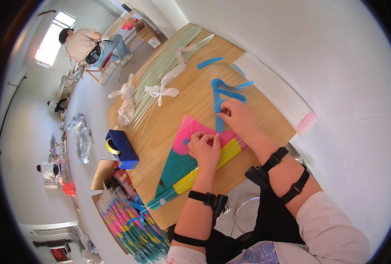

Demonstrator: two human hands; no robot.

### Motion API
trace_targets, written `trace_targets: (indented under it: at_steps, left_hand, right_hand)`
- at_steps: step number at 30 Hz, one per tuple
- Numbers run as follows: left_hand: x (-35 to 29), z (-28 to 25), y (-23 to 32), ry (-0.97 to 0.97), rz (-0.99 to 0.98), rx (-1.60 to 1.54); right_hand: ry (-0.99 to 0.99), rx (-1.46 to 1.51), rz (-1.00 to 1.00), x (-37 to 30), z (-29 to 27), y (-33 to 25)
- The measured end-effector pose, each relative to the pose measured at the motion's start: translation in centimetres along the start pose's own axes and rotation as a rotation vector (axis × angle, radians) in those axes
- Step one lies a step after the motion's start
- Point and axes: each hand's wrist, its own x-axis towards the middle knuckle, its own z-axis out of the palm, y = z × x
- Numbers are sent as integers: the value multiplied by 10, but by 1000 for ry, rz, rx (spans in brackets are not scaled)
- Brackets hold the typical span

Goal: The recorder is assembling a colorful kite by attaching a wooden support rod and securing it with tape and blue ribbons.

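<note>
A kite-like piece of pink, teal and yellow fabric [181, 165] lies folded on the wooden table in front of me, with a thin pale rod along its near edge. From its pink part a blue strip [219, 124] runs up and away, looping loosely beyond my fingers. My right hand [238, 116] pinches this strip between thumb and fingers, just above the fabric. Beside it, my left hand [205, 148] is closed over the pink edge, thumb and forefinger at the strip's lower end. Exactly what the left fingertips grip is partly hidden.
Loose blue strips [210, 63] and a bundle of thin pale rods [160, 75] lie farther up the table [182, 94]. A blue tape dispenser [124, 149] stands at its left edge. Below, a box holds several packed colourful pieces [129, 215]. Another person [87, 46] sits far left.
</note>
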Motion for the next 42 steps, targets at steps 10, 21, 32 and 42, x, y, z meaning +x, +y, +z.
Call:
trace_targets:
  at_steps: [10,21,32,42]
  left_hand:
    - [-1,5,1,49,1,59]
    - [-2,7,6,68,-26,76]
    - [-1,6,11,49,-63,70]
    - [2,3,10,18,-87,66]
  right_hand:
    - [5,-144,-18,1,7,1]
    - [15,-240,-32,0,10,-1]
    - [33,-272,-46,0,12,-3]
    - [32,-300,-23,0,13,-4]
